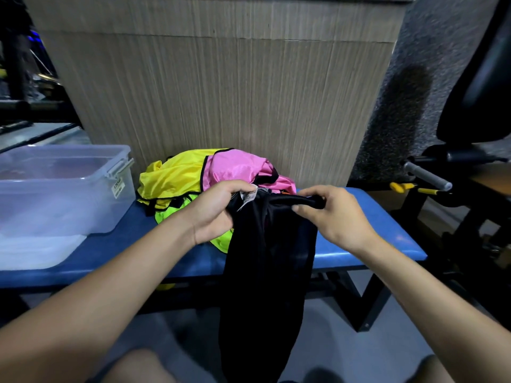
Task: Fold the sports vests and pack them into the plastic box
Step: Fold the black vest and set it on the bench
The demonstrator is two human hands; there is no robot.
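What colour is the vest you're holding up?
Black; the vest hangs from both hands, clearest in the head view.

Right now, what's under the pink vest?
The pink vest lies atop a yellow vest; a neon green one shows lower down. Anything deeper in the pile is covered.

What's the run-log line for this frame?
black vest: held up, hanging unfolded | left hand: grips top | right hand: grips top | plastic box: open on bench

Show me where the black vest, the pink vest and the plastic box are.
black vest (271, 261): head view, on its hanging body.
pink vest (235, 168): head view, on its mesh front.
plastic box (83, 200): head view, on its clear front wall.
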